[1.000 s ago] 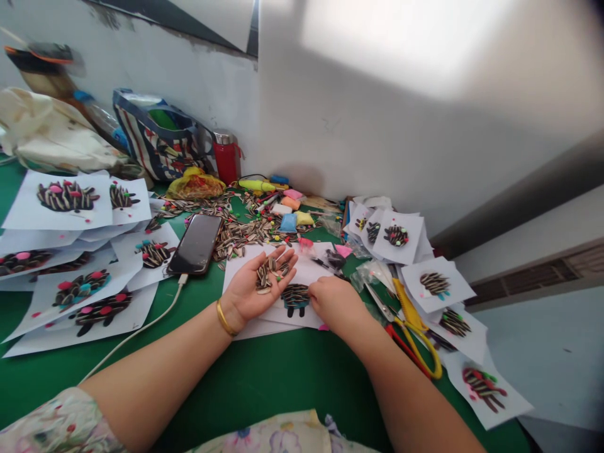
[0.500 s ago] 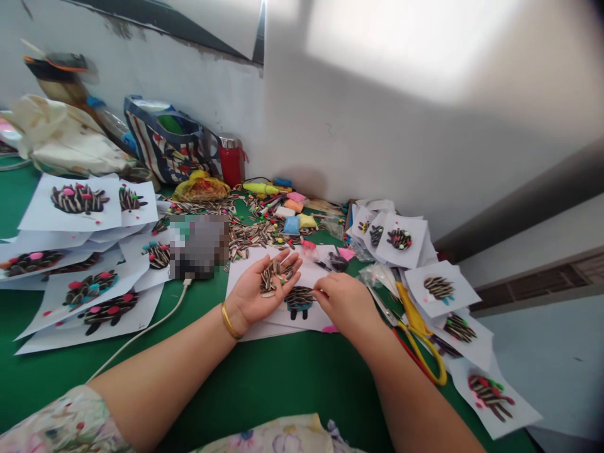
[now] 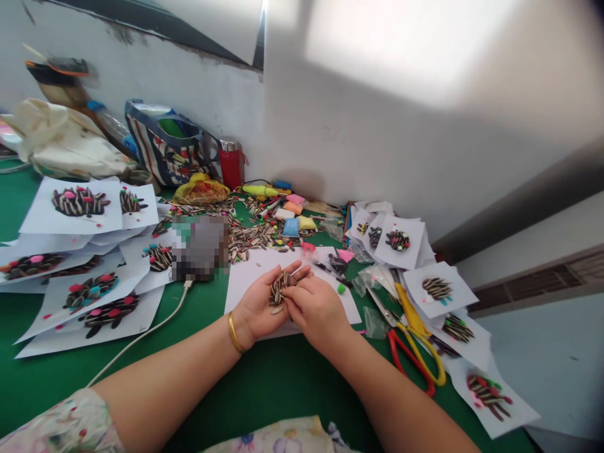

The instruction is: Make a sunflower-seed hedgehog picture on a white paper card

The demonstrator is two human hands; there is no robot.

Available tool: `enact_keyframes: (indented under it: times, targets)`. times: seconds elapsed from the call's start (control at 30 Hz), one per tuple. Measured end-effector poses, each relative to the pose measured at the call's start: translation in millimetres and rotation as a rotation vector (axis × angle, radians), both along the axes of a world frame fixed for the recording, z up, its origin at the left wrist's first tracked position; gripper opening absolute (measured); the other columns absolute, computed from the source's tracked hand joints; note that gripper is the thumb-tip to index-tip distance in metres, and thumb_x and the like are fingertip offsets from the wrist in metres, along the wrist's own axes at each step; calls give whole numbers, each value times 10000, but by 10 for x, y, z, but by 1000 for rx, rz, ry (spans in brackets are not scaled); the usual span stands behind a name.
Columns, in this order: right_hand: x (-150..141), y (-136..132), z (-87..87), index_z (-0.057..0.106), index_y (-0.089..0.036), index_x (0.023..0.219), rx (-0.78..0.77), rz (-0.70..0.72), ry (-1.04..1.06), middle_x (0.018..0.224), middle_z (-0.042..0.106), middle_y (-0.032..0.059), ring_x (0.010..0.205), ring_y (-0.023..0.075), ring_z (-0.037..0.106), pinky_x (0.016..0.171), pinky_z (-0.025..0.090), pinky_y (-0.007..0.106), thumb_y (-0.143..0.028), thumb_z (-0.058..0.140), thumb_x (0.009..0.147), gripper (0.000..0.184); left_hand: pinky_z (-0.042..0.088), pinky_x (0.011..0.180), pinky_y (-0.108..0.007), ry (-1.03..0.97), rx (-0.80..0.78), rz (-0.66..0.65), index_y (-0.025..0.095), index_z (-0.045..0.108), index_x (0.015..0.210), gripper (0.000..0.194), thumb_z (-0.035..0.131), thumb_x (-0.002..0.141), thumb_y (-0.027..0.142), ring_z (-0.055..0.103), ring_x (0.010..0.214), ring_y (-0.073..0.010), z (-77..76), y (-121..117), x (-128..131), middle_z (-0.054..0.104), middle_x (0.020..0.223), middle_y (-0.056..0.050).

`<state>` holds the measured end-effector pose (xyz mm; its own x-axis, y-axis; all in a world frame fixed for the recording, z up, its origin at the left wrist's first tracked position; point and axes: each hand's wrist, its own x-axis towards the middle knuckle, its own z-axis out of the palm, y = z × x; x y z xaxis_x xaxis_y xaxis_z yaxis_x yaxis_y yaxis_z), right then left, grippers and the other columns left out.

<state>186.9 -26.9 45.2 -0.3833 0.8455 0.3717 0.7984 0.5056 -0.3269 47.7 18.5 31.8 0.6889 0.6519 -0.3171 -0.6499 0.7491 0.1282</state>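
Note:
My left hand (image 3: 261,308) lies palm up and cupped, with a heap of striped sunflower seeds (image 3: 278,291) in it. Over that palm, my right hand (image 3: 324,313) is closed, its fingertips pinched together on a seed at the heap; the fingers partly hide the pile. Both hands are above white paper sheets (image 3: 243,277) on the green table. The seed figure on the top sheet is covered by my hands. A small green ball (image 3: 341,289) shows by the paper's right side.
Loose seeds (image 3: 255,238) spread behind the paper, near clay packets (image 3: 291,226). Seed pictures lie stacked at left (image 3: 70,221) and right (image 3: 436,289). Yellow-handled scissors (image 3: 436,362) and red-handled pliers (image 3: 410,355) sit at right. A white cable (image 3: 141,343) crosses the left side.
My right hand has moved left from the seed figure on the paper to the seeds in my left palm. My left hand has shifted slightly right and down.

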Motion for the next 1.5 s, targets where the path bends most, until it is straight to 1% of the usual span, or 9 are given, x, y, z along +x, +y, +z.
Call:
enact_keyframes:
  times: [0.13, 0.2, 0.4, 0.5, 0.63, 0.9, 1.17, 1.37, 1.5]
  targets:
    - [41, -24, 94, 677, -188, 933, -15, -65, 87, 917, 671, 78, 917, 218, 574, 849, 424, 333, -226, 491, 919, 190, 551, 582, -198, -104, -35, -93, 198, 516, 1328, 372, 404, 981, 270, 704, 820, -156, -1, 7, -75, 702, 1127, -105]
    - [104, -32, 135, 661, -189, 934, -39, -96, 153, 935, 678, 72, 925, 208, 586, 859, 426, 316, -226, 470, 923, 195, 545, 551, -187, -126, -58, -118, 226, 518, 1326, 366, 415, 979, 278, 705, 874, -174, 9, 10, -91, 696, 1149, -93]
    - [489, 90, 87, 619, -201, 988, -232, -374, 407, 841, 680, 26, 702, 148, 609, 662, 448, 247, -293, 451, 910, 207, 560, 902, -385, -24, -64, 97, 172, 522, 1326, 379, 412, 978, 273, 588, 1203, -267, 16, 96, -81, 671, 1191, -131]
    - [638, 161, 71, 584, -191, 876, -324, -407, 436, 736, 641, 6, 614, 138, 570, 573, 415, 232, -282, 450, 881, 163, 586, 836, -348, -16, -46, 123, 194, 560, 1291, 357, 412, 978, 280, 602, 1188, -252, -18, 205, -150, 665, 1203, -127]
    - [627, 144, 163, 574, -204, 860, -370, -328, 247, 696, 607, -21, 618, 137, 544, 589, 396, 233, -278, 441, 893, 155, 571, 575, -206, -11, -68, 87, 218, 605, 1235, 327, 435, 967, 298, 624, 1156, -250, -81, 337, -256, 666, 1201, -121]
    - [516, 69, 217, 707, -222, 1010, -556, -19, -78, 1015, 715, 37, 921, 163, 629, 819, 432, 250, -172, 490, 877, 260, 590, 746, -318, 54, -44, 139, 194, 610, 1216, 328, 412, 970, 283, 665, 1070, -232, -187, 379, -229, 683, 1165, -133]
    - [370, -2, 153, 710, -222, 820, -433, -72, -282, 875, 685, 25, 809, 152, 606, 703, 376, 236, -153, 553, 823, 171, 510, 515, -162, 11, -73, 71, 187, 642, 1145, 283, 459, 957, 294, 630, 1128, -245, -188, 386, -258, 694, 1149, -114]
    - [286, -19, 121, 677, -215, 859, -418, -98, -343, 836, 680, 24, 771, 160, 599, 655, 337, 251, -159, 539, 838, 150, 532, 548, -185, 21, -59, 74, 190, 627, 1182, 297, 458, 955, 281, 638, 1114, -243, -175, 374, -244, 692, 1147, -120]
    - [275, -11, 66, 665, -217, 855, -393, -85, -337, 836, 677, 20, 770, 159, 599, 647, 328, 255, -173, 533, 856, 139, 573, 670, -246, 54, -52, 114, 184, 614, 1205, 313, 441, 963, 278, 655, 1083, -226, -148, 363, -224, 692, 1143, -123]
